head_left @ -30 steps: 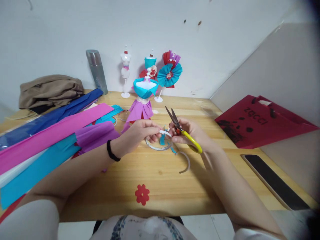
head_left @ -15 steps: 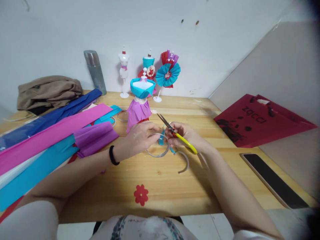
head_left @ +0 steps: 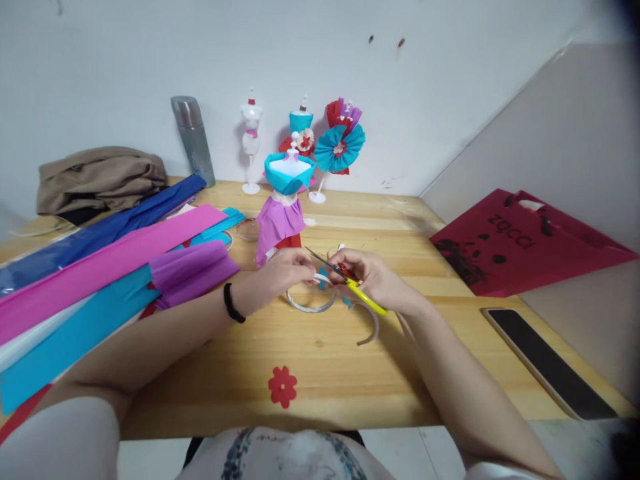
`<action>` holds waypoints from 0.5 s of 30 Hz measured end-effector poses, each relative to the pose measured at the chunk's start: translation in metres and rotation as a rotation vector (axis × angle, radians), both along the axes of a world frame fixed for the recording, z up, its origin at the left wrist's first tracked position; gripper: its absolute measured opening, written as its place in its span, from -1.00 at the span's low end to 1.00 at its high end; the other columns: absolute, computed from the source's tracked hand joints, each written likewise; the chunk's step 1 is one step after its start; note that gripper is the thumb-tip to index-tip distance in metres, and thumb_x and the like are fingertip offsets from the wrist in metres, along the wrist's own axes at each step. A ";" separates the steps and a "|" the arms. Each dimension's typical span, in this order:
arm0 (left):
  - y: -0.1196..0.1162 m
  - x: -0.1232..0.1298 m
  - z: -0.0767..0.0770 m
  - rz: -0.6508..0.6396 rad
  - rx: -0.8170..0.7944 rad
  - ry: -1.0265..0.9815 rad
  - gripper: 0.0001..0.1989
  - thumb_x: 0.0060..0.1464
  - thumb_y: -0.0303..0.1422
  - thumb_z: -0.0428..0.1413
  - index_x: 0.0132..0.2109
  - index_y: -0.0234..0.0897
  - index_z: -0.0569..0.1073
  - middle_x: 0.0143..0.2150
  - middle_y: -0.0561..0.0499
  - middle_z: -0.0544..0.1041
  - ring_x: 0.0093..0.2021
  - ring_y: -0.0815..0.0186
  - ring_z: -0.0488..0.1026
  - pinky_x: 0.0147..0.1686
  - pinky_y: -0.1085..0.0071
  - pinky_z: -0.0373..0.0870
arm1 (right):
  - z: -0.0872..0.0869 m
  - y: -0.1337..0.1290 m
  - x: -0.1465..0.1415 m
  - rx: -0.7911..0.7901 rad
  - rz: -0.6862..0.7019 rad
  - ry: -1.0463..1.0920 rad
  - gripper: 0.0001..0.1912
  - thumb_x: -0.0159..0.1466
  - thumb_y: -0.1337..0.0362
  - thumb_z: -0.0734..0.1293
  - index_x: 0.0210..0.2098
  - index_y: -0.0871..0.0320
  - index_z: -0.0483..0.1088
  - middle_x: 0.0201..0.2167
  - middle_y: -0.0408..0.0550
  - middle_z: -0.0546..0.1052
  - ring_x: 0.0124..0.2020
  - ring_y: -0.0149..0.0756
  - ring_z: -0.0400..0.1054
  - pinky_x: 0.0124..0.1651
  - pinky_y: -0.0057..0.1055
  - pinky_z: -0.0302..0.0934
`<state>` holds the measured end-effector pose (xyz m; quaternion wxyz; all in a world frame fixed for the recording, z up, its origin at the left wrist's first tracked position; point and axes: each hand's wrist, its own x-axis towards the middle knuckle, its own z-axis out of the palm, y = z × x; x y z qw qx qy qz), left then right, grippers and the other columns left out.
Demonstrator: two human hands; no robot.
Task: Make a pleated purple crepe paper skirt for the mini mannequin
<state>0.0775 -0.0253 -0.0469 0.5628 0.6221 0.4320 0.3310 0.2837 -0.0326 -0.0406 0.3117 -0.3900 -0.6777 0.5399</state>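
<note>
My left hand (head_left: 289,268) has its fingertips pinched on the white end of a narrow strip that joins a thin pale ring (head_left: 311,311), which looks like a nearly used-up roll of tape. In my right hand (head_left: 367,275) are scissors with yellow handles (head_left: 369,299), their dark blades pointing up and left toward the left fingertips. The right fingertips also seem to be on the ring, though this is partly hidden. Below that hand curls a loose pale strip (head_left: 374,328). Just behind my left hand stands a small dress form (head_left: 289,175) in a blue top and purple skirt.
Crepe paper sheets (head_left: 107,257) spread over the left side. Several more dress forms (head_left: 251,143) and a grey bottle (head_left: 194,141) line the wall. A red paper bag (head_left: 520,250) and a phone (head_left: 547,363) are at right. A red paper flower (head_left: 283,387) lies near the front edge.
My left fingers have closed on the strip's white end, where they were more spread before. The ring has shifted slightly left and down. The scissors stay in my right hand.
</note>
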 end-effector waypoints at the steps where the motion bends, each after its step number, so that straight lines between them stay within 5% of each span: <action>1: 0.001 0.000 -0.002 -0.020 -0.004 -0.007 -0.92 -0.13 -0.44 0.15 -0.53 -0.28 0.43 -0.54 0.04 0.47 -0.43 0.32 0.43 -0.40 0.43 0.32 | 0.000 0.000 0.000 0.011 0.001 -0.011 -0.69 -0.05 0.34 0.54 -0.38 0.13 0.37 -0.53 -0.25 0.38 -0.51 -0.45 0.22 -0.46 -0.50 0.09; 4: 0.005 -0.004 -0.008 -0.100 0.024 -0.004 -0.89 -0.10 -0.41 0.13 -0.54 -0.27 0.47 -0.53 0.01 0.47 -0.43 0.28 0.42 -0.42 0.40 0.26 | -0.002 0.001 -0.001 0.029 0.010 -0.052 -0.72 -0.04 0.34 0.52 -0.38 0.13 0.38 -0.52 -0.24 0.38 -0.49 -0.44 0.22 -0.46 -0.49 0.10; 9: 0.018 -0.012 -0.015 -0.352 0.315 0.067 -0.89 -0.08 -0.44 0.19 -0.52 -0.27 0.56 -0.53 0.00 0.46 -0.40 0.26 0.41 -0.30 0.34 0.28 | -0.004 0.001 -0.002 0.039 0.024 -0.089 -0.78 -0.04 0.38 0.47 -0.40 0.14 0.39 -0.50 -0.21 0.40 -0.48 -0.42 0.24 -0.42 -0.47 0.12; 15: 0.017 -0.013 -0.015 -0.364 0.166 -0.060 -0.91 -0.07 -0.49 0.23 -0.50 -0.27 0.53 -0.53 0.05 0.45 -0.40 0.30 0.40 -0.23 0.35 0.35 | -0.006 0.000 -0.002 0.072 0.042 -0.106 -0.77 -0.04 0.39 0.46 -0.38 0.16 0.40 -0.46 -0.17 0.45 -0.45 -0.40 0.28 -0.38 -0.46 0.16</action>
